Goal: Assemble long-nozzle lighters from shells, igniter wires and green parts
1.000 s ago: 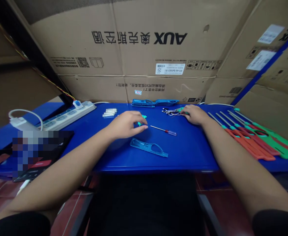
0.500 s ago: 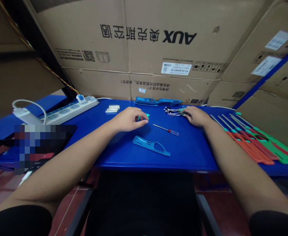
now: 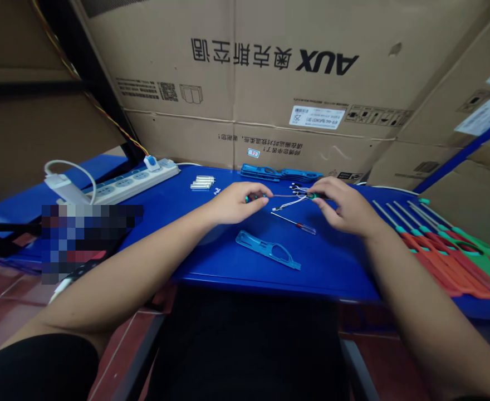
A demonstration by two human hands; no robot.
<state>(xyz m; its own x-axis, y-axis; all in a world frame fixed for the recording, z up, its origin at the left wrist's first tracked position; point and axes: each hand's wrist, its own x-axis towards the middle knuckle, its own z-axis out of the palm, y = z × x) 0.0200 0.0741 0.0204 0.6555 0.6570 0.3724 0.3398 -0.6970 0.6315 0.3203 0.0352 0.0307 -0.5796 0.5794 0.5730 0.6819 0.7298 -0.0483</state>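
My left hand (image 3: 240, 203) is closed on a small green part (image 3: 251, 197), mostly hidden by the fingers. My right hand (image 3: 343, 206) pinches a small dark-and-green piece with wires (image 3: 310, 195). A thin reddish wire (image 3: 284, 195) stretches between the two hands. White wires (image 3: 289, 204) trail below the right fingertips, close to other wired pieces on the table. In front of the hands lies a screwdriver (image 3: 305, 227) with a clear and red handle. Nearer the table edge rests a blue plastic half-shell (image 3: 268, 250) with an oval opening.
More blue half-shells (image 3: 261, 171) are stacked against the cardboard (image 3: 265, 142). Several silvery cylinders (image 3: 202, 182) lie at the left, near a power strip (image 3: 123, 184). Orange and green long-necked lighters (image 3: 441, 256) line the right of the blue table (image 3: 228, 273).
My right hand has picked a wired piece from the pile and brought it toward my left hand. A wire now spans between them. The view has shifted slightly left.
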